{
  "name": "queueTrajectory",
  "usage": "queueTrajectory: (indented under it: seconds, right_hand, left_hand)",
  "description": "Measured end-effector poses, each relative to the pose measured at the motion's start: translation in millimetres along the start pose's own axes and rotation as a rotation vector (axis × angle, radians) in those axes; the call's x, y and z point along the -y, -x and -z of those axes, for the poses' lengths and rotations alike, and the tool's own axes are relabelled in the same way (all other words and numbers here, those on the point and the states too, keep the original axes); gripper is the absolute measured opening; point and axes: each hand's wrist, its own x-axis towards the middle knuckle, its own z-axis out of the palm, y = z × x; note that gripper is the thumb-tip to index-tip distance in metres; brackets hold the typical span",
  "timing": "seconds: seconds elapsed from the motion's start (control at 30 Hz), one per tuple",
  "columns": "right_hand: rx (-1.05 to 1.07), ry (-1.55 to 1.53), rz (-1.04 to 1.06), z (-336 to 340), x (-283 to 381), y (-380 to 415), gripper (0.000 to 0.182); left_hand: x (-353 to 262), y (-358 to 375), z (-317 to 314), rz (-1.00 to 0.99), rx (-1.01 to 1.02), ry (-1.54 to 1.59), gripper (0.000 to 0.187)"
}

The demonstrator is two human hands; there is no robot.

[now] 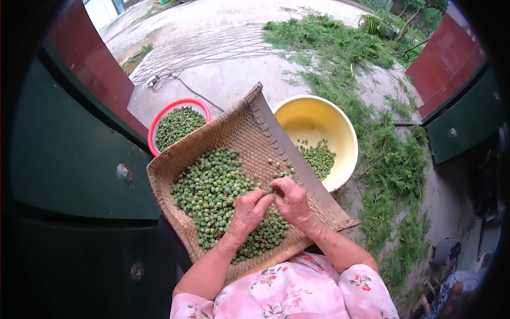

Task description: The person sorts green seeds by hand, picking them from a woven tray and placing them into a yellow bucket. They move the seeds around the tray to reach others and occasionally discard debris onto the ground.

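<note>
A woven basket tray (247,127) rests tilted across the lap, with a large heap of round green fruits (212,183) on its left and lower parts. My left hand (249,209) and my right hand (291,202) meet over the tray, fingertips pinched together on one small green fruit (270,190). A few loose fruits (281,169) lie just beyond my right hand. Behind the tray's right edge, a yellow basin (348,138) holds a smaller pile of green fruits (319,158).
A red-rimmed bowl (152,130) full of green fruits stands beyond the tray's left corner. Dark green door panels (79,159) flank the left side. Cut green branches (393,175) cover the ground at the right. Part of another person (451,292) shows at lower right.
</note>
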Motion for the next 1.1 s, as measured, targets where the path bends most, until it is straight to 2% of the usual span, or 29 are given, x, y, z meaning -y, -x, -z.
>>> queueTrajectory:
  seconds: [0.07,0.13,0.27,0.4,0.5,0.63,0.83,0.93,1.1]
  right_hand:
    - [0.016,-0.006,0.031,2.4,5.9,-0.4,0.023]
    - [0.047,-0.019,0.032,5.0,6.7,1.9,0.024]
    - [0.133,-0.086,-0.137,15.2,6.1,4.0,0.019]
    - [-0.018,0.212,-0.017,23.6,-48.8,6.0,0.019]
    - [-0.042,0.316,-0.088,32.1,-80.0,6.8,0.021]
    - [-0.018,0.317,-0.136,37.1,-76.6,3.0,0.025]
    - [0.248,-0.237,-0.033,20.2,-6.6,1.0,0.021]
    - [0.343,-0.504,-0.334,19.2,1.1,5.3,0.017]
    - [0.267,-0.463,-0.268,24.3,5.0,14.7,0.011]
  left_hand:
    - [-3.5,1.3,5.9,0.108,0.038,0.063,0.017]
    - [-1.6,-0.4,9.7,0.137,0.085,0.096,0.017]
    - [0.4,-1.4,14.2,0.165,0.156,0.103,0.016]
    - [2.7,-3.0,18.3,0.157,0.089,0.180,0.017]
    - [3.6,-3.9,18.9,0.167,0.053,0.202,0.013]
    - [4.0,-4.1,17.8,0.213,0.076,0.233,0.010]
    - [4.4,-2.2,17.0,0.317,0.215,0.363,0.012]
    - [0.6,-1.7,20.2,0.360,0.246,0.422,0.014]
    - [5.0,-0.2,17.5,0.407,0.282,0.477,0.015]
